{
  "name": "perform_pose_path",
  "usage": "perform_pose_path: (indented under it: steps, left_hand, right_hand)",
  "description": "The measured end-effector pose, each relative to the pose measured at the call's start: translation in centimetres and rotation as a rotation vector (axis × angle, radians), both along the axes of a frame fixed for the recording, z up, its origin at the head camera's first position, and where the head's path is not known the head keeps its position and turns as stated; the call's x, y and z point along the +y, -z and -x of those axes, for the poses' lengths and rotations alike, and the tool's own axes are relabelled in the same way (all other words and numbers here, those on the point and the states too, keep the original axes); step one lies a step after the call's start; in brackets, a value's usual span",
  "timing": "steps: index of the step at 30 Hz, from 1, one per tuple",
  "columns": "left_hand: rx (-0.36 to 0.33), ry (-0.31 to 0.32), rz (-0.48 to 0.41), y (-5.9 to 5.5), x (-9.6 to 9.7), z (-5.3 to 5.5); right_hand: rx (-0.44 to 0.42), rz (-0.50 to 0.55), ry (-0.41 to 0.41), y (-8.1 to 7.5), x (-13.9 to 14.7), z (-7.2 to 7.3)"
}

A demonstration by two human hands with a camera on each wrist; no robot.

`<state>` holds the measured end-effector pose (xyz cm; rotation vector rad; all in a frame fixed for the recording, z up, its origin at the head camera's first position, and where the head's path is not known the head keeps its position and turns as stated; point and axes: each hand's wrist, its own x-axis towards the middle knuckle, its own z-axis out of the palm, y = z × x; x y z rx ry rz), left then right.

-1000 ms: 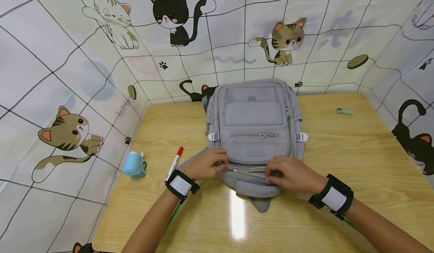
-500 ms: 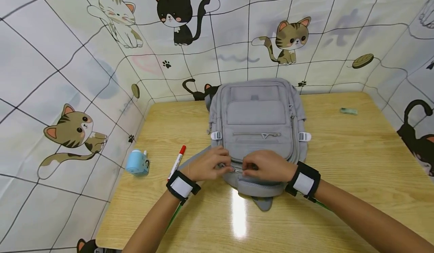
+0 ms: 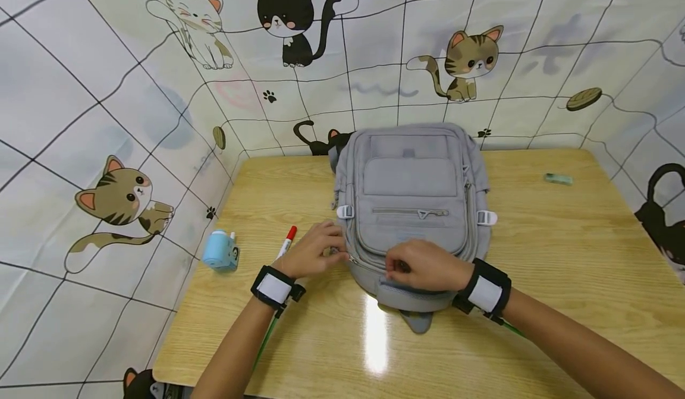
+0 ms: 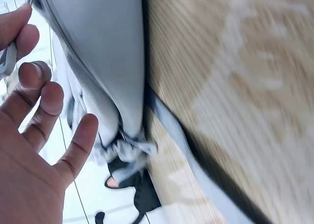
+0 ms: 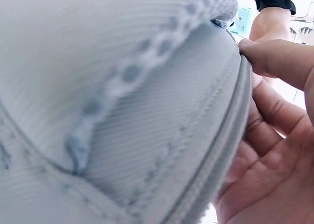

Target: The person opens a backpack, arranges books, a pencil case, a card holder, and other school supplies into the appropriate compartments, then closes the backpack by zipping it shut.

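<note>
L hand (image 3: 312,250): clamped on zip pull (image 4: 7,62)
R hand (image 3: 427,264): pinches backpack (image 3: 410,177)
Backpack: ctr. of table (image 3: 540,250), nr far edge
Marker (image 3: 288,240): L side

Your left forearm (image 3: 232,339) leans up from the bottom of the head view, and your right forearm (image 3: 580,339) slants in from the lower right. Your left hand (image 3: 314,249) has its fingers (image 4: 51,102) bent, the upper ones drawn into a pinch and the little finger (image 4: 78,146) spread apart. Your right hand (image 3: 427,266) shows its back from above, its thumb (image 5: 274,59) set opposite bent fingers in a pinch
</note>
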<state>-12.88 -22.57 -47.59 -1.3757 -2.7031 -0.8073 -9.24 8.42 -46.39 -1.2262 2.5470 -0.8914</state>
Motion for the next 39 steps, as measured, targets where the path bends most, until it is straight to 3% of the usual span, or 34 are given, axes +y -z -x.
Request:
perform_pose_path:
  steps: [5,13,24,31,39]
  left_hand:
    - [-0.03,-0.039,-0.019,0.4,-1.2,0.9]
    - [-0.038,-0.046,-0.045,1.1,-2.0,2.1]
    - [-0.027,-0.101,-0.04,0.9,-2.6,3.5]
    - [-0.063,-0.14,-0.047,0.9,-2.5,4.5]
    - [-0.055,-0.142,-0.058,1.1,-2.6,5.7]
  right_hand:
    - [0.0,-0.002,-0.007,-0.1,0.1,-0.2]
    - [-0.016,-0.013,-0.002,-0.3,0.1,-0.2]
    - [-0.042,0.017,-0.003,-0.5,0.2,-0.5]
    - [-0.066,0.033,-0.001,-0.6,0.3,-0.6]
    - [-0.065,0.054,0.0,-0.7,0.6,-0.8]
